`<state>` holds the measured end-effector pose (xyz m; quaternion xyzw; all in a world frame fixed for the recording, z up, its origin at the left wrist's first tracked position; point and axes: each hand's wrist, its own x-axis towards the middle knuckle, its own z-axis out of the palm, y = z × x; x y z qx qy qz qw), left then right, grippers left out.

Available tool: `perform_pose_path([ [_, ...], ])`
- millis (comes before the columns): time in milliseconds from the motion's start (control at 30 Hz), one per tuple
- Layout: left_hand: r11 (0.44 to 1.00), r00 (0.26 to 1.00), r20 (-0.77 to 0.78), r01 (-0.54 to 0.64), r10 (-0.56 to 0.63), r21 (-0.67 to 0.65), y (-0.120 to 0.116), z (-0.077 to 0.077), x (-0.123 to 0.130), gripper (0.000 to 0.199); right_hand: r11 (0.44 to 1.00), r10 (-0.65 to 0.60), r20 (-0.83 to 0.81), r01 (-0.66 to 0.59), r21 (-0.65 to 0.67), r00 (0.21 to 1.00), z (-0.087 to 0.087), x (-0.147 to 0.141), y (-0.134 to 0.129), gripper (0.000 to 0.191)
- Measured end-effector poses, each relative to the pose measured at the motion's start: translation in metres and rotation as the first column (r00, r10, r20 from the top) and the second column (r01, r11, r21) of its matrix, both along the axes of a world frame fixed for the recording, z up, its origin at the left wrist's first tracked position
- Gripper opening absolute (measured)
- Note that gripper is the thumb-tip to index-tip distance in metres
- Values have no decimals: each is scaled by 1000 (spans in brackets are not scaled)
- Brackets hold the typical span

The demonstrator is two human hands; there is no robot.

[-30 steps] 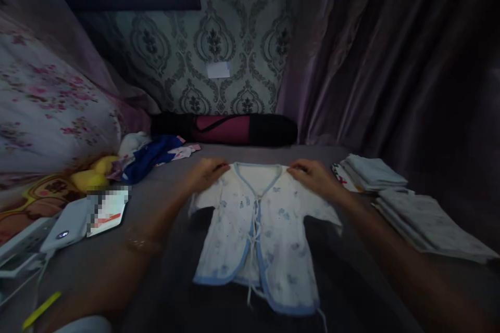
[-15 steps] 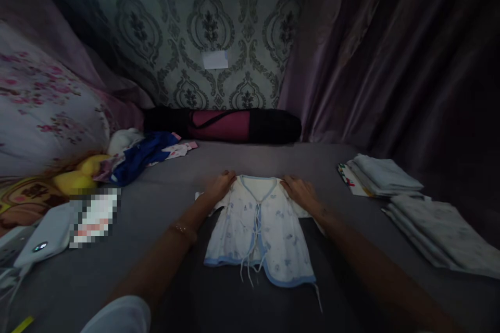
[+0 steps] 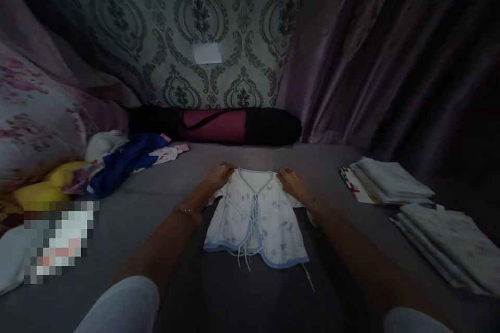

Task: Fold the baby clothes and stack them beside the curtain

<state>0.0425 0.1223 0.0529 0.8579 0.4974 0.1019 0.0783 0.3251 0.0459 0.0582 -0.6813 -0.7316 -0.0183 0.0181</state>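
A small white baby shirt with blue edging, a faint print and tie strings lies spread face up on the grey bed sheet. Its neckline points away from me and the ties hang down its front. At its left shoulder, as I see it, my left hand pinches the cloth. The opposite shoulder is gripped by my right hand, fingers curled on the fabric. My hands and forearms partly cover both sleeves.
Folded cloths and a second folded stack lie at right. A black and pink long bag rests along the wall. Blue clothing, a yellow plush toy and a floral pillow are at left.
The shirt sits slightly farther up in the view, with both hands still at its shoulders. My view has shifted, so the things at left appear farther left.
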Motion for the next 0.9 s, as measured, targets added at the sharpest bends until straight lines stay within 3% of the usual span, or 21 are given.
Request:
perform_pose_path([
  [267,997,997,55,-43,47,-65,17,-12,2,27,999,-38,-134,36,-15,990,-6,6,14,26],
  [367,988,994,72,-75,86,-138,18,-9,5,31,998,65,-230,-57,40,971,-4,6,19,23],
  [467,986,990,75,-112,122,-127,15,-7,11,36,989,141,-297,-122,80,945,-5,0,26,22],
  [633,970,973,16,-230,232,-77,10,-13,21,40,997,53,-278,-37,63,959,-17,-9,36,19],
  [900,965,966,30,-257,258,-46,9,-21,25,46,994,-1,-205,23,103,979,-29,-15,37,22],
])
